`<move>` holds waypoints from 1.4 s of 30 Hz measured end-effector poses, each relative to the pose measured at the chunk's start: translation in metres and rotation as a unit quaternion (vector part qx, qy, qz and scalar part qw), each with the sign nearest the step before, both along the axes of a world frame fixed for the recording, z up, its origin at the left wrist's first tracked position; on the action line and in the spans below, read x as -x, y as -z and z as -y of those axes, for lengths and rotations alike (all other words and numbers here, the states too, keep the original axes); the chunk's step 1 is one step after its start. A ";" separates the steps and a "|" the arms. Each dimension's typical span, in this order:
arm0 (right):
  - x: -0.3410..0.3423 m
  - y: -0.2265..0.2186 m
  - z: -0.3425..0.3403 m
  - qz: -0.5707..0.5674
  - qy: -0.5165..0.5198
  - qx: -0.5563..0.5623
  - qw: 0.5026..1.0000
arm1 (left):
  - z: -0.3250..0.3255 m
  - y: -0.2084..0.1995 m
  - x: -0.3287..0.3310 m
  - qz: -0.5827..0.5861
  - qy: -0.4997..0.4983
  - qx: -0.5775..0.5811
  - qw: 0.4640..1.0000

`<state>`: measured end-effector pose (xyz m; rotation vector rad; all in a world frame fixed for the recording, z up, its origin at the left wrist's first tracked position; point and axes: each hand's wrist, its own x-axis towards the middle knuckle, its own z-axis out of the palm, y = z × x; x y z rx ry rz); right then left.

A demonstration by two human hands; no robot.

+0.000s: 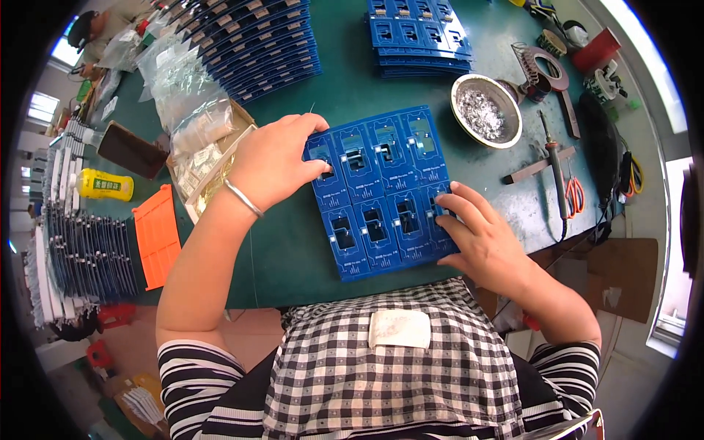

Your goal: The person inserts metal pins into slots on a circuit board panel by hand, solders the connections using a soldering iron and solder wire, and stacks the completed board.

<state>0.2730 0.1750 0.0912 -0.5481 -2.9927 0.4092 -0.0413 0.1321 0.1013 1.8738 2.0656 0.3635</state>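
A blue circuit board panel (pixel 350 196), divided into several identical sections with dark cutouts, lies slightly tilted on the green table before me. My left hand (pixel 282 158) holds its upper left corner, the fingers over the far edge and the thumb on the left side by a cutout. On the right edge rests my right hand (pixel 484 238), its fingers bent onto the surface and its thumb near the lower right corner. Whatever lies beneath the panel and under the fingertips is hidden.
Upright blue boards (pixel 271 62) stand in rows at the far left; stacked blue panels (pixel 422 51) lie beyond. A metal bowl (pixel 456 110), soldering iron (pixel 557 176) and orange-handled scissors (pixel 576 198) are right. An open carton (pixel 248 121), orange tray (pixel 156 238) and yellow bottle (pixel 106 185) are left.
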 end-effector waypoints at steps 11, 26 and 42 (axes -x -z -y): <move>0.032 0.006 0.009 -0.395 0.038 0.633 0.665 | 0.078 -0.007 0.021 0.599 -0.203 -0.114 0.766; 0.086 0.019 0.018 -0.271 -0.143 0.806 0.506 | 0.094 0.047 -0.054 0.829 -0.051 -0.116 0.545; 0.105 0.003 -0.074 -0.220 0.022 0.004 0.975 | 0.132 0.026 0.016 0.727 -0.080 -0.316 0.604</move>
